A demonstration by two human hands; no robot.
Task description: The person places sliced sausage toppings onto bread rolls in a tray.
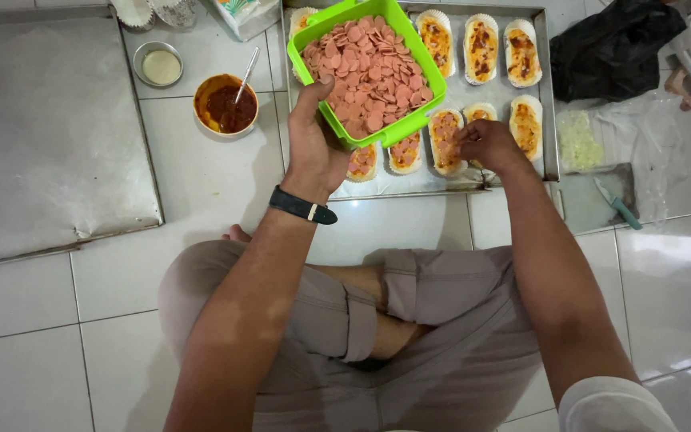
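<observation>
My left hand [313, 140] grips a bright green square container [435, 78] full of pink sausage slices [373, 72], held tilted above a metal baking tray [551, 120]. On the tray lie several oblong breads in white paper cases [481, 48], topped with sauce and cheese. My right hand [485, 144] hovers with fingers pinched over a bread [444, 136] in the tray's front row; whether it holds a slice is hidden. A black watch sits on my left wrist.
An orange bowl of red sauce with a spoon [225, 104] and a small metal bowl [158, 64] stand left of the tray. A large metal sheet [41, 136] lies far left. Shredded cheese on plastic [581, 140], a teal-handled knife [621, 210] and a black bag [613, 48] are at right.
</observation>
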